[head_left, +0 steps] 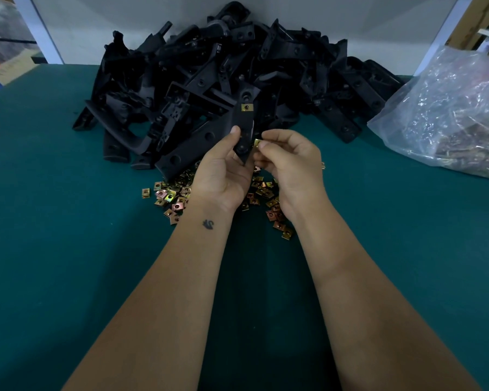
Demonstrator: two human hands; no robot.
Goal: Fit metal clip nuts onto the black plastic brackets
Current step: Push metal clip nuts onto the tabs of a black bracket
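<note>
Holding the bracket (244, 128) upright in our left hand (223, 170), one clip nut (246, 107) already fitted, we pinch a second clip nut (257, 143) in our right hand (288, 159), touching its lower right edge.

A slim black bracket (244, 128) stands nearly upright in the left grip (223, 167), a brass clip nut (247, 107) already seated near its top. The right grip (287, 156) pinches a second clip nut (257, 143) against the bracket's lower edge.
</note>
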